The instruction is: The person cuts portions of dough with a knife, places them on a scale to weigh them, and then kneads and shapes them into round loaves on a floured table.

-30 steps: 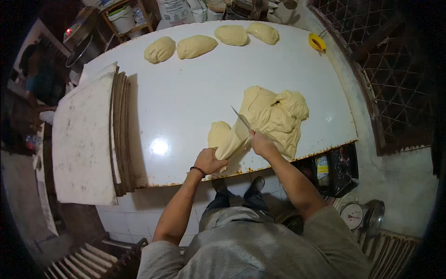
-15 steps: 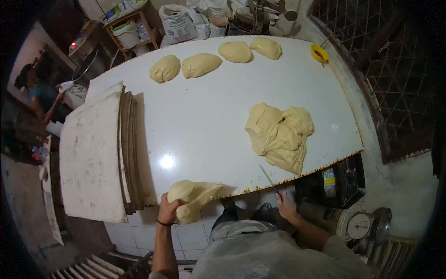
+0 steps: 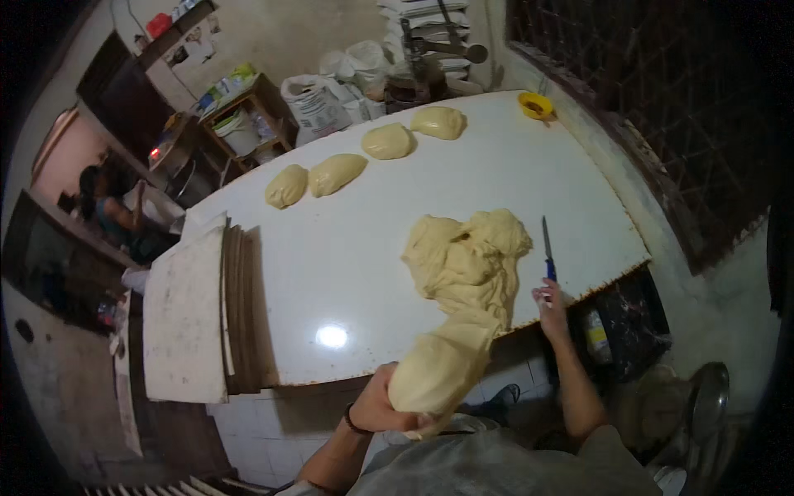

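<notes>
My left hand point(image 3: 385, 405) grips a smooth, pale yellow lump of dough point(image 3: 430, 376), fingers wrapped round its near left side, at the table's front edge. The lump's far end meets the near side of a large, folded dough mass point(image 3: 467, 256) on the white table; whether the two are joined I cannot tell. To the right of that mass, my right hand point(image 3: 549, 302) is closed round the near end of a knife's blue handle. The knife point(image 3: 548, 248) points away from me, its narrow blade over the tabletop.
Several rounded dough lumps point(image 3: 337, 174) sit in a row along the far side of the table point(image 3: 331, 273). A stack of boards point(image 3: 186, 318) stands on the left. At the far right corner is a yellow bowl point(image 3: 535, 105). Another person point(image 3: 120, 215) is beyond, far left.
My left hand has carried the dough lump rightward, up to the large mass. My right hand has moved the knife from the front edge to the mass's right side. The view has shifted.
</notes>
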{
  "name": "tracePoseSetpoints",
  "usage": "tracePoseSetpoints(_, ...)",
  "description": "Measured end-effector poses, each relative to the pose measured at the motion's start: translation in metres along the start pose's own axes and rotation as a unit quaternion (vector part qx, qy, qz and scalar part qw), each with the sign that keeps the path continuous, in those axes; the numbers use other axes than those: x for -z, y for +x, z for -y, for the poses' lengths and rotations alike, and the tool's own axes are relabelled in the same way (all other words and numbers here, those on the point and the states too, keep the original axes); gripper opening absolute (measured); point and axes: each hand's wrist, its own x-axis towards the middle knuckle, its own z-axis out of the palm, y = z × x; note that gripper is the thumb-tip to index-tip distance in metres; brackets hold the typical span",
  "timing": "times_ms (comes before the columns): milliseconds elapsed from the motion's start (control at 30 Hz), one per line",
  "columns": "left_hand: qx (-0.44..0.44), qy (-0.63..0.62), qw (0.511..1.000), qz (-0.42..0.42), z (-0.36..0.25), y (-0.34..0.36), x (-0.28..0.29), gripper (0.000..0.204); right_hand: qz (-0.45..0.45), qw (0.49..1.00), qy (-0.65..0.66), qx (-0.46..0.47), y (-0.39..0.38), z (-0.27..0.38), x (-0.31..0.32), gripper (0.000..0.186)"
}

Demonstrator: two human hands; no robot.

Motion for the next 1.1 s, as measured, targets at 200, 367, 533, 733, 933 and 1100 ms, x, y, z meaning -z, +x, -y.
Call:
tracePoseSetpoints(200, -0.233, 0.218, 0.885, 0.34, -0.037, 0.157, -0.181, 0.037, 0.128, 0.785, 0.592, -0.131, -0.111, 0.079, 0.134, 0.049)
tracePoseSetpoints(367, -0.237, 0.548, 0.773, 0.214, 0.004, 0.233, -0.279, 0.067, -0.086, 0.786, 0.604, -0.105, -0.169, 0.023, 0.272, 0.047)
tracePoseSetpoints(533, -0.246, 0.428, 0.87, 0.008, 0.058, 0.296, -0.334, 0.066, -0.264, 0.762, 0.582, -0.105, -0.25, -0.009, 0.351, 0.045)
tracePoseSetpoints(733, 0.037, 0.223, 0.966, 0.125, 0.134, 0.268, -0.351, 0.049, -0.467, 0.733, 0.493, -0.03, -0.293, -0.037, 0.471, 0.043)
tracePoseSetpoints(933, 0.138, 0.264, 0.934, 0.195, 0.185, 0.266, -0.302, 0.043, -0.575, 0.679, 0.452, 0.054, -0.313, -0.079, 0.62, 0.041)
tracePoseSetpoints(1100, 0.133, 0.278, 0.941, 0.139, 0.197, 0.271, -0.267, 0.042, -0.609, 0.646, 0.455, 0.069, -0.293, -0.122, 0.672, 0.039)
